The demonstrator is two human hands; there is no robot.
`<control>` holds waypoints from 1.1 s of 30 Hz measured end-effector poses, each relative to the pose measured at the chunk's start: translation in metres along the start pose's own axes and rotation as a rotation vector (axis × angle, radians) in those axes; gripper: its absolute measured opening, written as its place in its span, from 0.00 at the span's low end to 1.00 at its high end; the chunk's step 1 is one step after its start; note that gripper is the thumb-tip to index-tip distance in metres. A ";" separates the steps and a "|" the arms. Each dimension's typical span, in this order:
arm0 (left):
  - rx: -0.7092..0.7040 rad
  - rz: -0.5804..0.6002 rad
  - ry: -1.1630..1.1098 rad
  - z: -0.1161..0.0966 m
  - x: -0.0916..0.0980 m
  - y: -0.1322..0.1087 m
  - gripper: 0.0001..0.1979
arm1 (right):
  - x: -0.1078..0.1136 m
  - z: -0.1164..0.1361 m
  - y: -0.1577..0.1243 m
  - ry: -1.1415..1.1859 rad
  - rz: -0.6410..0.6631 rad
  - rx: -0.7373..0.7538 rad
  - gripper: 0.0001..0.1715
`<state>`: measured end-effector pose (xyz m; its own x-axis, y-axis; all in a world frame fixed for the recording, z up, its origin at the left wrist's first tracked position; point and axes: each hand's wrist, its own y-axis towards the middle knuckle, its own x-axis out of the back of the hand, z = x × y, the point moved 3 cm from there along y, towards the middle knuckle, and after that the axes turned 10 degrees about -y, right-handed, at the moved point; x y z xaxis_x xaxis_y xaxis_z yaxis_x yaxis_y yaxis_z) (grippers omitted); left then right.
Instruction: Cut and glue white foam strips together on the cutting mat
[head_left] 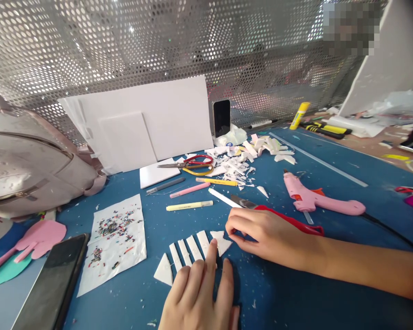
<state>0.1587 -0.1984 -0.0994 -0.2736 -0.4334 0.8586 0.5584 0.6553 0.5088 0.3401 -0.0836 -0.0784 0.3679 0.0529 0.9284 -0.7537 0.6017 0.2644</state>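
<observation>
In front of me a row of white foam pieces lies on the blue table: a triangle (164,269), several narrow strips (185,252) side by side, and a notched tail-shaped piece (223,243) at the right end. My left hand (199,293) rests over the row from below, fingers apart, its index fingertip touching near the tail-shaped piece. My right hand (261,231) is just right of that piece, fingers curled in toward the thumb; whatever may be between the fingertips is hidden. Behind the right hand lies a red-handled knife-like tool (289,219), partly covered by the hand.
A pink glue gun (316,197) lies right. Beyond are markers (189,206), scissors (192,164), foam scraps (234,162), white boards (179,119) and an upright phone (222,118). Left are a paper with coloured crumbs (137,233), another phone (51,284) and a bag (30,160).
</observation>
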 end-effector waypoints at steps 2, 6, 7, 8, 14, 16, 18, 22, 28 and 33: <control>0.003 0.005 -0.009 0.000 0.000 0.000 0.18 | -0.001 0.000 0.000 0.004 0.000 0.000 0.09; 0.005 0.008 -0.017 0.000 0.001 0.001 0.18 | -0.002 -0.001 -0.001 -0.001 0.010 -0.006 0.09; 0.006 0.008 -0.021 0.000 0.001 0.001 0.18 | -0.002 -0.001 -0.001 -0.003 0.014 -0.009 0.09; 0.008 0.007 -0.026 0.000 0.001 0.001 0.19 | -0.002 -0.001 0.000 -0.004 0.018 -0.012 0.09; 0.017 0.009 -0.022 0.000 -0.001 0.000 0.18 | -0.001 0.000 0.001 -0.007 0.032 -0.012 0.09; 0.020 0.010 -0.013 0.000 -0.001 0.000 0.18 | 0.000 0.000 0.001 -0.008 0.026 -0.009 0.09; 0.024 0.013 -0.012 0.000 -0.001 0.000 0.18 | 0.001 0.001 0.001 -0.010 0.017 -0.005 0.09; 0.025 0.012 -0.024 -0.001 0.000 0.001 0.18 | 0.000 0.000 0.001 -0.008 0.022 -0.011 0.09; 0.033 0.009 -0.044 0.000 -0.001 0.001 0.19 | -0.002 0.000 0.001 -0.008 0.037 -0.020 0.08; 0.032 -0.006 -0.054 -0.001 -0.003 0.001 0.19 | -0.001 0.000 0.001 -0.011 0.032 -0.019 0.08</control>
<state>0.1606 -0.1969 -0.1015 -0.3188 -0.4040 0.8574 0.5317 0.6727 0.5146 0.3392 -0.0829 -0.0796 0.3381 0.0637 0.9389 -0.7542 0.6151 0.2299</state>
